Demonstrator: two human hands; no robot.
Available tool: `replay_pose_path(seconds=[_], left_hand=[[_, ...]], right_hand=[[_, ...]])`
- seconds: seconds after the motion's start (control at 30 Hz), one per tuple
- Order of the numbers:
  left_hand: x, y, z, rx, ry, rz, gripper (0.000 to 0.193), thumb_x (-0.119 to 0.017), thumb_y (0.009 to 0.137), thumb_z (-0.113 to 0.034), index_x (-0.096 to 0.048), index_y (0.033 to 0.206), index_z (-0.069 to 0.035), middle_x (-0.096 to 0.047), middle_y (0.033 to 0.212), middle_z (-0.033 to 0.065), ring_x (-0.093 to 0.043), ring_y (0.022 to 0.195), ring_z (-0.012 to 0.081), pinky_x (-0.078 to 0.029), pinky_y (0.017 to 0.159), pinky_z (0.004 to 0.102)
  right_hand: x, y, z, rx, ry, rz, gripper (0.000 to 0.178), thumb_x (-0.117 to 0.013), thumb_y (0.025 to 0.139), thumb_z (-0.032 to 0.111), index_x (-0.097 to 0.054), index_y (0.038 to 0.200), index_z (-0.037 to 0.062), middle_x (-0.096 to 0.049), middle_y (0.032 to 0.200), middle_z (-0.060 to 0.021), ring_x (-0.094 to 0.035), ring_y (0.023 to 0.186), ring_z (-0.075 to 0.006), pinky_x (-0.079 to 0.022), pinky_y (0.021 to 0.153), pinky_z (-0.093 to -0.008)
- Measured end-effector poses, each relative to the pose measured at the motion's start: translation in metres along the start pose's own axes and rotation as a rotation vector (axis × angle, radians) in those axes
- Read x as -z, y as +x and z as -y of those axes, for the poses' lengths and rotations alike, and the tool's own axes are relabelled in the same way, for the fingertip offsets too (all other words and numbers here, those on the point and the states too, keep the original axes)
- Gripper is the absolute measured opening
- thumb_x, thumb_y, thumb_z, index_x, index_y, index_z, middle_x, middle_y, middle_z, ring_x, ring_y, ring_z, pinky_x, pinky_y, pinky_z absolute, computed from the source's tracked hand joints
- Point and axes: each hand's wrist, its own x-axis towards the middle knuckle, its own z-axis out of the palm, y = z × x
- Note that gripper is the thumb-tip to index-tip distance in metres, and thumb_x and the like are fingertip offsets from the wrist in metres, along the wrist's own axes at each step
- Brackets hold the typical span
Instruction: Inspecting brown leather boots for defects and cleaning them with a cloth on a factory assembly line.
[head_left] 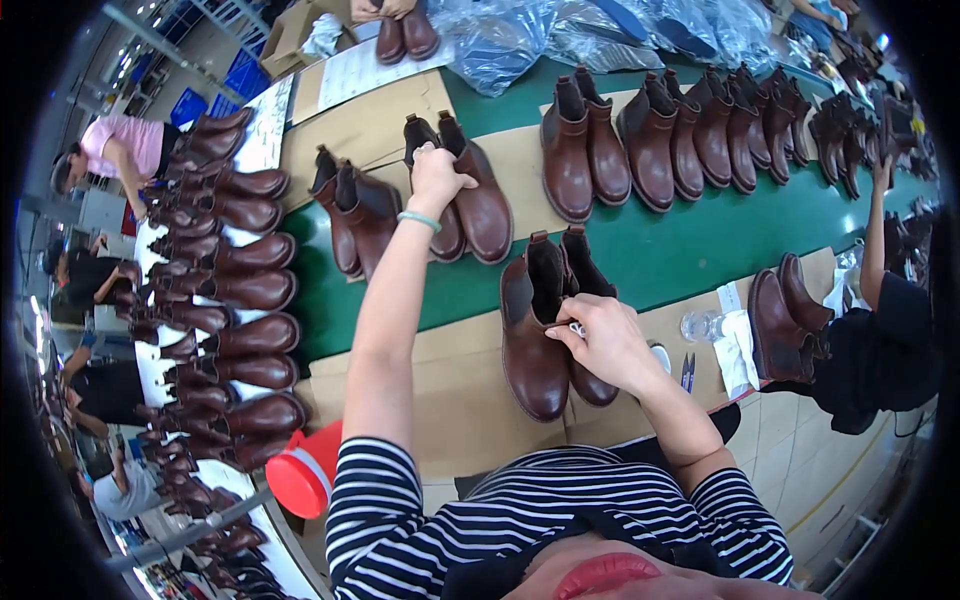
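My left hand (440,178) reaches forward to a pair of brown ankle boots (488,215). Its fingers bend over the inner upper edges and the thumb lies across the right boot; the boots partly hide the fingertips. Close in front of me, another pair of brown ankle boots (533,365) points its toes toward me. My right hand (605,340) pinches these boots where their openings meet. A small shiny pale spot shows at its fingers, too small to make out. Left of my left forearm stands one more pair of boots (360,215).
Rows of brown boots (655,150) stand on the green tabletop (450,300), with cardboard beneath some. More boots line a rack (235,295) at left. Small snips (688,372) and a clear plastic cup (700,325) lie at right. A red container (300,480) is by my left. Co-workers are around.
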Motion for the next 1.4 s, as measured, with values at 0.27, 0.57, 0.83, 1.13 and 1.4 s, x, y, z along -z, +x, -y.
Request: replay_pose_path(seconds=[0.27, 0.57, 0.83, 1.13, 1.4], left_hand=[[0.112, 0.01, 0.0, -0.269, -0.232, -0.498, 0.036, -0.084, 0.061, -0.022, -0.066, 0.08, 0.002, -0.057, 0.081, 0.0158, -0.057, 0.075, 0.0336, -0.046, 0.069, 0.041], [0.23, -0.089, -0.019, -0.126, -0.231, -0.666, 0.033, -0.085, 0.06, -0.008, -0.06, 0.077, 0.006, -0.049, 0.073, 0.004, -0.046, 0.057, 0.0103, -0.038, 0.048, 0.0253], [0.163, -0.23, -0.016, -0.168, -0.114, -0.381, 0.04, -0.084, 0.054, -0.012, -0.047, 0.062, 0.001, -0.05, 0.074, 0.0118, -0.048, 0.066, 0.0308, -0.041, 0.057, 0.0408], [0.068, -0.362, -0.079, -0.073, -0.251, -0.175, 0.031, -0.083, 0.056, -0.017, -0.059, 0.068, -0.002, -0.052, 0.08, 0.0088, -0.052, 0.075, 0.029, -0.045, 0.062, 0.0397], [0.022, -0.384, -0.095, 0.026, -0.239, -0.363, 0.035, -0.082, 0.063, -0.023, -0.053, 0.07, -0.004, -0.047, 0.078, 0.0108, -0.051, 0.075, 0.0311, -0.042, 0.061, 0.0422]], right_hand=[[0.005, 0.081, -0.032, 0.059, 0.003, -0.083, 0.019, -0.071, 0.077, 0.019, -0.063, 0.077, 0.0014, -0.061, 0.074, -0.0137, -0.06, 0.07, -0.0343, -0.046, 0.062, -0.0416], [-0.025, 0.218, -0.059, 0.111, -0.044, -0.263, 0.022, -0.07, 0.078, 0.025, -0.068, 0.08, 0.003, -0.065, 0.077, -0.0201, -0.064, 0.078, -0.0369, -0.05, 0.072, -0.0467], [-0.039, 0.255, -0.071, 0.073, -0.246, -0.046, 0.029, -0.071, 0.078, 0.021, -0.067, 0.103, 0.0084, -0.062, 0.106, -0.0169, -0.061, 0.098, -0.0346, -0.049, 0.082, -0.0458], [-0.036, 0.051, -0.07, 0.121, 0.23, -0.163, 0.027, -0.064, 0.07, 0.007, -0.066, 0.096, 0.0069, -0.056, 0.088, -0.0133, -0.058, 0.075, -0.0278, -0.047, 0.069, -0.0358], [-0.045, -0.077, -0.084, -0.312, 0.989, 0.01, 0.035, -0.066, 0.066, -0.008, -0.068, 0.1, -0.0004, -0.067, 0.075, -0.0064, -0.063, 0.063, -0.0115, -0.049, 0.057, -0.0228]])
